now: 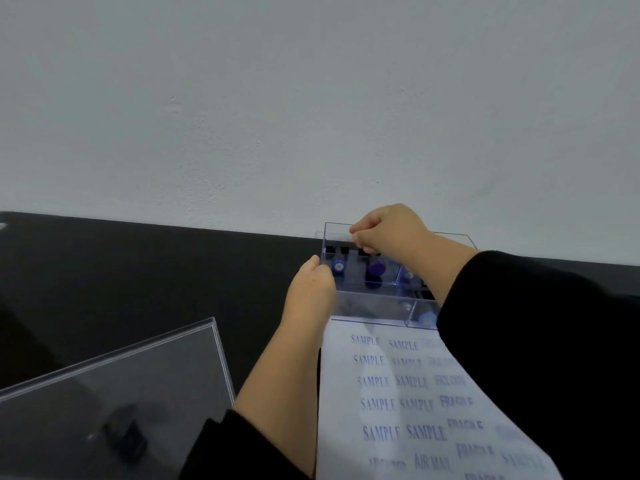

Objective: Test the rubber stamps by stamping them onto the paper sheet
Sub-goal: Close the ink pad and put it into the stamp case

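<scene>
Rubber stamps sitting inside a clear plastic box point(377, 299) at the far edge of the black tabletop point(156, 268), box touching the wall point(311, 98) behind it. Visible through the box walls: a blue-knobbed stamp point(338, 266) at the left, a purple-knobbed stamp point(376, 268) in the middle, another light-blue one point(428, 319) low in the near right corner. More dark stamp bodies lining the back row, too blurred to count.

Right hand point(388, 230) reaching into the box from above, fingers curling down around something in the back row; what it is pinching is hidden, cannot tell for sure. Left hand point(311, 292) holding the box's left wall, thumb and fingers pressing against the corner, steadying it.

Paper sheet point(398, 403) lying just in front of the box, its top edge touching the box's near wall. Sheet carrying blue prints: columns of SAMPLE, FRAGILE to the right, AIR MAIL near the bottom. Right black sleeve point(540, 358) covering the sheet's right side.

Clear lid point(114, 393) lying tilted at lower left, well apart from the box.
</scene>
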A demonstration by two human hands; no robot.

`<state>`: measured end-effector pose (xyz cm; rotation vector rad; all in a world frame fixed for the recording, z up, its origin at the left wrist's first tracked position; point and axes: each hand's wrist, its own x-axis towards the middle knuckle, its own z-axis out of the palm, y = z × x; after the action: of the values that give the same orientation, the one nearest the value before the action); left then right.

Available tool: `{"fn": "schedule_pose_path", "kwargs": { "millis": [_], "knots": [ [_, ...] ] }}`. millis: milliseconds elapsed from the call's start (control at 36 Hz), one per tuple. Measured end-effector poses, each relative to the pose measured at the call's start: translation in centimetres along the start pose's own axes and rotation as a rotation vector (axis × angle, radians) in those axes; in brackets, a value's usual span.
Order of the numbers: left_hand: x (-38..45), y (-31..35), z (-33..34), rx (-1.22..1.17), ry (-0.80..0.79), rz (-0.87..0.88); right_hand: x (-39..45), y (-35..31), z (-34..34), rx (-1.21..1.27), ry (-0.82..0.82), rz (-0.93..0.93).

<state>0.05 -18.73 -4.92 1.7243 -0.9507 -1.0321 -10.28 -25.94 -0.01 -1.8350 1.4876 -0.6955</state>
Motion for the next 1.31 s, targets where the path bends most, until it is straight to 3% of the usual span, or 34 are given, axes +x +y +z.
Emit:
{"fn": "schedule_pose_path", "kwargs": {
  "millis": [195, 417, 695, 889, 1306],
  "knots": [
    [-2.9, 1.1, -0.4, 0.162, -0.096, -0.005, -4.4, 0.6, -2.7, -0.039, -0.034, 0.022],
    [-9.8, 1.6, -1.5, 0.526, -0.206, 0.096, -11.3, 0.3, -7.0, -0.287, -0.244, 0.096],
    [-18.7, -0.1, 1.1, 0.727, -0.568, 0.256, -19.1, 3.1, -12.9, -0.454, -0.331, 0.208],
    [-21.9, -0.5, 3.9, 0.821, -0.667, 0.376, -23.6, 6.5, -15.3, -0.489, -0.296, 0.315],
    [-22.5, -2.3, 10.5, 0.973, -0.625, 0.401, -25.8, 14.8, -17.5, -0.403, -0.001, 0.484]
  ]
}}
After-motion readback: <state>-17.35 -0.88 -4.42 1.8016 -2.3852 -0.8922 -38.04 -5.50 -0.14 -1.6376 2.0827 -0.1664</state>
